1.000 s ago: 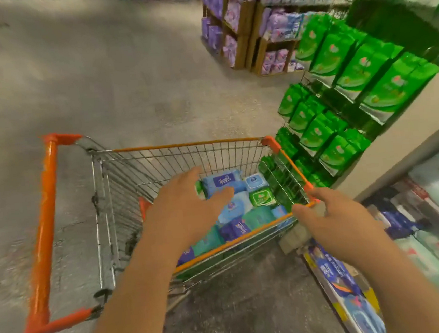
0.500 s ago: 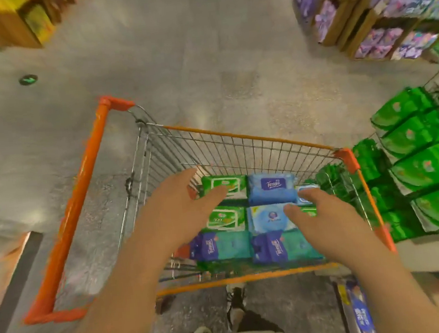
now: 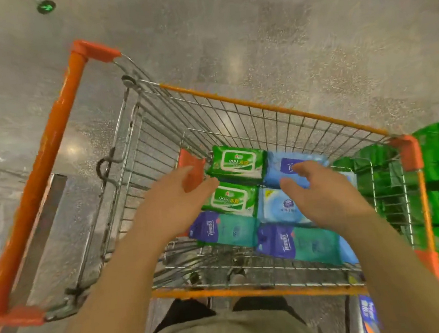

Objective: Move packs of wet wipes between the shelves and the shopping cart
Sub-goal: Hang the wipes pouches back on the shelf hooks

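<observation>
Hands: my left hand (image 3: pixel 173 197) and right hand (image 3: pixel 321 194) are spread, empty, over the packs (image 3: pixel 235 165).
Risk: I might snag the cart (image 3: pixel 274 108) wire reaching in.

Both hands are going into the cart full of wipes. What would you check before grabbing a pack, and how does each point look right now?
1. Left hand free: ok, fingers open, holding nothing.
2. Right hand free: ok, open above the blue pack.
3. Green packs reachable: ok, lying flat, uncovered.
4. Path into the shopping cart clear: ok, nothing above the packs.
5. Packs touched yet: cannot tell, the fingertips hide any contact.
6. Cart steady: cannot tell, wheels hidden.
</observation>
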`<state>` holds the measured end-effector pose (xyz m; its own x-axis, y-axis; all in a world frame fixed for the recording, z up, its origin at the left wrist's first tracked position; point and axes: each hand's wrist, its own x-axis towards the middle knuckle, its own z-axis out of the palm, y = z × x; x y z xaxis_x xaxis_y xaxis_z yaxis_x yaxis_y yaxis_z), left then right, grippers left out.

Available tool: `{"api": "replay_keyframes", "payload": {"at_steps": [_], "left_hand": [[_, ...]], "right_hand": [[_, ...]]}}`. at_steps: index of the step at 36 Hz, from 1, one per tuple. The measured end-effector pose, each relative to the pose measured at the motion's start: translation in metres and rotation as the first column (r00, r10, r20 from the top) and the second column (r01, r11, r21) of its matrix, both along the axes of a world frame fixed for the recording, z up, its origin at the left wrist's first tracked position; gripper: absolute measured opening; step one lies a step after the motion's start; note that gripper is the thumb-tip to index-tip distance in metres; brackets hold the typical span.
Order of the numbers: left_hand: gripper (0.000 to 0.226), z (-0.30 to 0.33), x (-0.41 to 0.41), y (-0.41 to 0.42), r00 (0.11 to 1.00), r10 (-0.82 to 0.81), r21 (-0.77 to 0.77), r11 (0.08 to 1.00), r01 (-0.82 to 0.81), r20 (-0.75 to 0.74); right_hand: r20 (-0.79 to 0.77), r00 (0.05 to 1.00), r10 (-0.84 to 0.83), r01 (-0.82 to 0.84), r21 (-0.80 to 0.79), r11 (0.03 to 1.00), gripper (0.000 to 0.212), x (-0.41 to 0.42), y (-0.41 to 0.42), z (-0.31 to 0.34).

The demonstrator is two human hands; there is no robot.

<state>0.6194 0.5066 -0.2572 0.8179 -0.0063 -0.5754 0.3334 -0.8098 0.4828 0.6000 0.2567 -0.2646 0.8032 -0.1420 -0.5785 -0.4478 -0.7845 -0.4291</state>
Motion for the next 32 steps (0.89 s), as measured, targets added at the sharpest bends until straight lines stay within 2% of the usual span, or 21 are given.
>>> {"api": "replay_keyframes", "payload": {"at_steps": [4,8,11,13,16,21,26,29,32], "left_hand": [[0.074,-0.027,0.006,-0.001,0.995,0.044,-0.008,0.999,-0.045,-0.088],[0.063,-0.062,0.006,-0.009,0.983,0.096,-0.047,0.993,-0.105,-0.159],[0.06,-0.092,0.0,-0.022,0.945,0.15,-0.103,0.977,-0.187,-0.291],[0.045,-0.115,-0.004,-0.036,0.906,0.163,-0.132,0.964,-0.23,-0.391],[0.026,-0.149,-0.013,-0.062,0.793,0.211,-0.147,0.925,-0.352,-0.571],[0.038,-0.191,-0.033,-0.102,0.527,0.284,-0.101,0.804,-0.586,-0.801],[0.023,-0.226,-0.052,-0.129,0.288,0.317,0.001,0.673,-0.739,-0.904],[0.015,-0.239,-0.063,-0.144,0.158,0.351,0.059,0.534,-0.843,-0.923],[0.016,-0.252,-0.073,-0.157,0.07,0.37,0.089,0.397,-0.914,-0.926]], "right_hand": [[-0.03,1.0,0.008,-0.008,0.006,1.0,0.059,0.011,-0.005,-0.028],[-0.012,0.999,-0.037,0.037,0.028,0.999,0.052,0.015,-0.016,-0.056],[-0.032,0.999,-0.022,0.023,0.013,1.0,0.048,0.016,-0.03,-0.08],[-0.06,0.998,0.007,-0.007,-0.002,1.0,0.047,0.013,-0.041,-0.099],[-0.128,0.986,0.103,-0.106,-0.02,0.994,0.044,0.003,-0.058,-0.128],[-0.266,0.928,0.262,-0.288,-0.062,0.956,0.049,-0.015,-0.078,-0.173],[-0.4,0.839,0.368,-0.411,-0.025,0.911,0.065,-0.023,-0.087,-0.203],[-0.448,0.785,0.427,-0.481,-0.007,0.877,0.07,-0.024,-0.088,-0.215],[-0.443,0.771,0.458,-0.52,-0.022,0.854,0.07,-0.021,-0.091,-0.223]]}}
